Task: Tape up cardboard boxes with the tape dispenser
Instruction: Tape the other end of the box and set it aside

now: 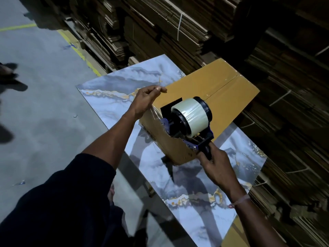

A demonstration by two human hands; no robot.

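Cardboard box point(210, 97) runs lengthwise toward the frame's upper right, seam along it. Right hand point(216, 165) grips the tape dispenser point(188, 120) at its near end; left hand point(147, 98) pinches the tape end point(154, 111) just left.

Warehouse / packing area: tall strapped stacks of flat cardboard point(178, 27) along the wall, grey concrete floor point(35, 68) w/ yellow lane lines point(78, 50), marble-look bench point(114, 97).
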